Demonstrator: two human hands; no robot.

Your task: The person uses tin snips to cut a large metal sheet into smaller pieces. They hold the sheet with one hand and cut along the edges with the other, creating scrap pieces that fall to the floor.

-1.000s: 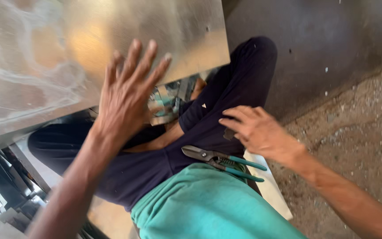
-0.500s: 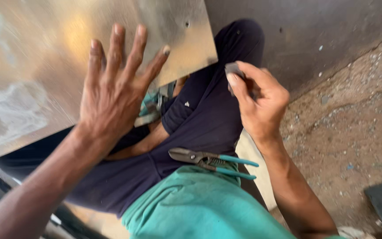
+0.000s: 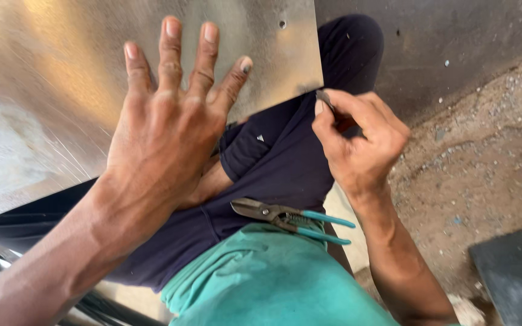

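The metal sheet (image 3: 61, 78) fills the upper left, its straight right edge ending in a sharp lower corner just beside the right hand (image 3: 360, 142); past that edge lies open, gritty dirt floor (image 3: 484, 163). The sheet is smooth, shiny and finely scratched, with a small hole near its top. The left hand (image 3: 164, 127) lies flat on it, fingers spread. The right hand pinches a small dark tool (image 3: 324, 98) at the corner. Teal-handled snips (image 3: 288, 218) rest on the lap.

Metal workshop, sheet metal (image 3: 61, 72), tin snips (image 3: 291, 218) (teal handles), gritty dirt floor (image 3: 484, 151)
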